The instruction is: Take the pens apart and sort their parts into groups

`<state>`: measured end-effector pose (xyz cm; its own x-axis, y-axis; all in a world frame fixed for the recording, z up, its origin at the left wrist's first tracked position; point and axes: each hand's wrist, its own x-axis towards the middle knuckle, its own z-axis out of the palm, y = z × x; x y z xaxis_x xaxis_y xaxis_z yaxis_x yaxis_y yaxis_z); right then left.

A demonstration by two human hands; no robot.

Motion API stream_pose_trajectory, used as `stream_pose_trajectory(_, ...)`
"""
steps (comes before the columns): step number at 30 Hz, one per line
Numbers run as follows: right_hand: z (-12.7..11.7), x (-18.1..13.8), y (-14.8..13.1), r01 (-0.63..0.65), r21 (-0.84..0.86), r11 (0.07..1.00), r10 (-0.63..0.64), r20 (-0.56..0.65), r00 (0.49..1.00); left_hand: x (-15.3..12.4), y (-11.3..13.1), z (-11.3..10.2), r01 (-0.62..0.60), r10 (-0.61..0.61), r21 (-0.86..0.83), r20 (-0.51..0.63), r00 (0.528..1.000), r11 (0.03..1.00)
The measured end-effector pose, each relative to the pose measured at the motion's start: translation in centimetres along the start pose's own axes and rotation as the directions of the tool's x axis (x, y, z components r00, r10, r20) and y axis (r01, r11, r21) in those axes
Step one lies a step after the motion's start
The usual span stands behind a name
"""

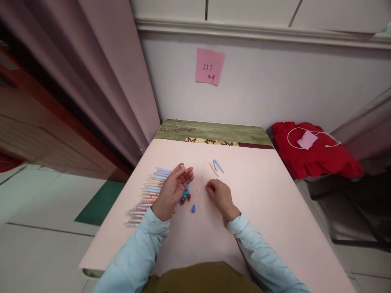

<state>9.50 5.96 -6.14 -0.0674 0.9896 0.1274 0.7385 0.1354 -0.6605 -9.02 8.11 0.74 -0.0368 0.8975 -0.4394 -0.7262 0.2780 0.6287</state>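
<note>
Pale pink table (275,211), pastel pens (146,195), blue cap (193,208), red cloth (317,156).

Pink sticky note (209,66) on white wall (275,81); curtain (100,73) left.

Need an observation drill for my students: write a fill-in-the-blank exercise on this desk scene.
1. The left hand is turned palm ____ beside a row of pens.
2. The right hand rests palm ____ on the table.
3. The sticky note above the table is ____.
4. The cloth under the white cable is ____.
Missing words: up; down; pink; red.
</note>
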Motion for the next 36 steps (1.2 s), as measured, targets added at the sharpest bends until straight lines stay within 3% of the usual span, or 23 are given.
stream_pose_trajectory(3,0.2,-0.3,-0.8,0.073,-0.016,0.997,-0.073,-0.011,0.997,-0.5,-0.5,0.2,0.019,-0.019,0.029,0.007,1.0,0.999)
stream_pose_trajectory(6,0.4,-0.6,-1.8,0.147,-0.023,0.989,-0.145,0.078,0.986,-1.2,-1.2,0.7,0.033,-0.038,0.09,0.055,0.998,0.995)
stream_pose_trajectory(14,1.7,-0.9,-2.6,0.15,-0.217,0.965,-0.104,0.209,0.972,-3.1,-1.7,2.0,0.007,-0.038,0.139,0.221,0.974,0.99)
stream_pose_trajectory(22,2.6,-0.7,-3.4,0.338,-0.371,0.865,-0.205,0.353,0.913,-2.9,-1.8,2.2,0.005,-0.031,0.126,0.209,0.977,0.992)
stream_pose_trajectory(26,2.7,-0.6,-3.2,0.274,-0.373,0.886,-0.159,0.312,0.937,-1.8,-1.6,1.1,0.064,-0.066,0.032,0.086,0.994,0.997)
stream_pose_trajectory(28,2.1,-0.3,-3.1,0.156,-0.225,0.962,-0.114,0.189,0.975,-1.2,-1.5,0.5,0.09,-0.09,-0.048,0.002,0.996,0.995)
stream_pose_trajectory(30,1.0,0.0,-3.2,0.016,0.109,0.994,-0.022,0.052,0.998,-0.8,-1.5,0.1,0.126,-0.133,-0.122,-0.054,0.99,0.985)
stream_pose_trajectory(31,0.4,0.2,-3.5,-0.039,0.313,0.949,0.04,0.002,0.999,-0.8,-1.5,0.1,0.153,-0.163,-0.147,-0.057,0.985,0.977)
stream_pose_trajectory(33,-1.0,0.4,-4.3,-0.082,0.644,0.761,0.156,-0.058,0.986,-1.0,-1.7,0.4,0.227,-0.234,-0.176,-0.018,0.972,0.958)
stream_pose_trajectory(35,-2.2,0.4,-5.3,-0.035,0.792,0.61,0.204,-0.113,0.972,-1.3,-2.1,0.9,0.287,-0.283,-0.201,0.049,0.958,0.937)
stream_pose_trajectory(36,-2.7,0.4,-5.8,0.003,0.812,0.584,0.202,-0.148,0.968,-1.5,-2.3,1.1,0.305,-0.295,-0.216,0.079,0.952,0.927)
